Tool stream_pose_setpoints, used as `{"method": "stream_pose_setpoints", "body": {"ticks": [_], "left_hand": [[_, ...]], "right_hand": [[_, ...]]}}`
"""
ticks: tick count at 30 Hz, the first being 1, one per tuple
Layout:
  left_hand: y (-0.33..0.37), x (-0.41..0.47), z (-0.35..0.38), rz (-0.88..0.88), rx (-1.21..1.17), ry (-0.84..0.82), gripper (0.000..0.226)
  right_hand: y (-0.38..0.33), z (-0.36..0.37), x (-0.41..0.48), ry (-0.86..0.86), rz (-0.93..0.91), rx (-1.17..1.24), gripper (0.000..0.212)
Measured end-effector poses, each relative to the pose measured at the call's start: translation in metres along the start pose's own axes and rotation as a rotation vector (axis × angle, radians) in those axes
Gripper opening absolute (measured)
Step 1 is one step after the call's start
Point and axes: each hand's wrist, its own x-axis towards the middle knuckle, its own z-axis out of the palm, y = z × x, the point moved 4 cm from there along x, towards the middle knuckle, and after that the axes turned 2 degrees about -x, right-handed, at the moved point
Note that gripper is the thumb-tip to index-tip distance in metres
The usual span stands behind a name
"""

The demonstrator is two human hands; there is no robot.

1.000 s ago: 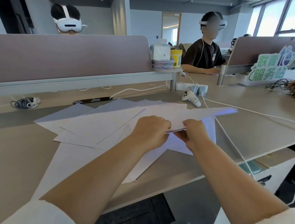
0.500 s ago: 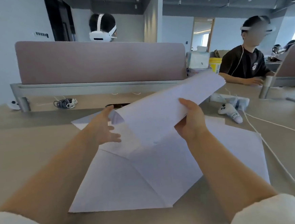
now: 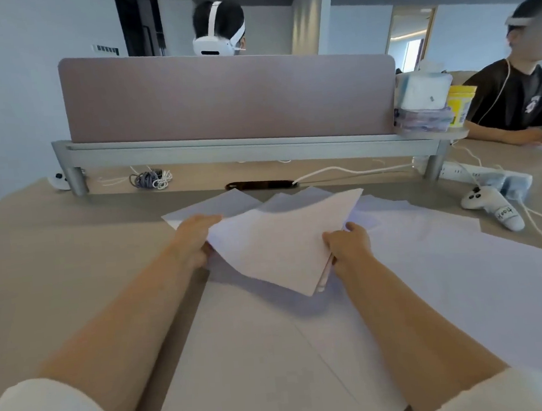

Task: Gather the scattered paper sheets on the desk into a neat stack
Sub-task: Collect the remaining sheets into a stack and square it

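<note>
Lowered now over the table's (image 3: 56,254) middle; held sheets (image 3: 282,246) pinched leftward by left hand (image 3: 194,240), rightward by right hand (image 3: 347,244).

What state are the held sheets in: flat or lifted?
Lifted: left hand and right hand hold the bundle, which shadows the loose sheets lying below.

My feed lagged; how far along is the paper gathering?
Done: several sheets form a bundle held off the desk. In hand: right hand grips its edge; left hand touches the opposite corner. Left: loose sheets lie spread nearby, right and behind, unstacked.
</note>
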Motion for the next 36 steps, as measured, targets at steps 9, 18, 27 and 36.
{"method": "stream_pose_setpoints", "body": {"ticks": [9, 18, 27, 36], "left_hand": [[-0.005, 0.01, 0.003, -0.021, 0.061, 0.06, 0.053], [0.002, 0.008, 0.003, -0.073, 0.045, 0.222, 0.048], [0.004, -0.005, 0.008, -0.24, -0.007, 0.122, 0.059], [0.0, -0.015, 0.004, -0.199, -0.032, 0.156, 0.04]], "right_hand": [[0.014, 0.012, -0.004, 0.014, 0.176, 0.247, 0.034], [0.013, 0.007, 0.0, 0.013, 0.11, 0.152, 0.043], [0.013, 0.012, -0.001, -0.051, 0.116, 0.016, 0.042], [0.01, 0.012, -0.008, -0.092, 0.151, 0.147, 0.035]]}}
